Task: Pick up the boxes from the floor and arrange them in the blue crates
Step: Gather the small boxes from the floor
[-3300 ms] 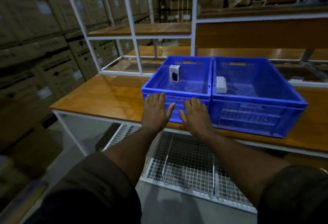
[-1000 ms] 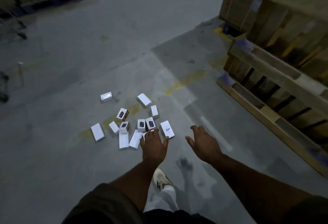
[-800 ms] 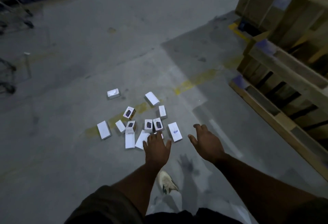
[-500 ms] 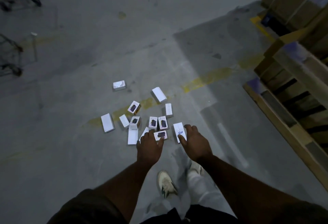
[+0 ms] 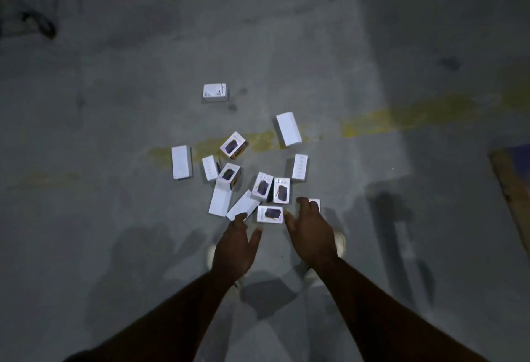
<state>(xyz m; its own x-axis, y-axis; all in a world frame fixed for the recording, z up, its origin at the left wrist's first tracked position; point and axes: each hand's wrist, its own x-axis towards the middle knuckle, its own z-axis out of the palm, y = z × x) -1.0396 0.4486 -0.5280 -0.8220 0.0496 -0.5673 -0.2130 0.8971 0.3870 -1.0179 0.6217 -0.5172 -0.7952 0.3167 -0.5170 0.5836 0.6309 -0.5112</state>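
Several small white boxes lie scattered on the grey concrete floor, some showing a dark printed picture. The nearest box (image 5: 270, 214) lies flat between my two hands. My left hand (image 5: 233, 247) hovers just below and left of it, fingers apart, holding nothing. My right hand (image 5: 311, 231) reaches over another white box (image 5: 315, 204), which it mostly hides; its fingers are spread and I cannot see a grip. One box (image 5: 214, 92) lies apart at the far side. The blue crates are out of view.
A worn yellow line (image 5: 401, 119) crosses the floor behind the boxes. A wooden pallet edge (image 5: 513, 186) shows at the right. Dark cart wheels (image 5: 37, 23) stand at the top left. My shoes (image 5: 339, 242) are under my hands.
I turned from the crates on the bench to the floor. Since then the view has dropped closer to the boxes and both hands have reached down to the nearest ones.
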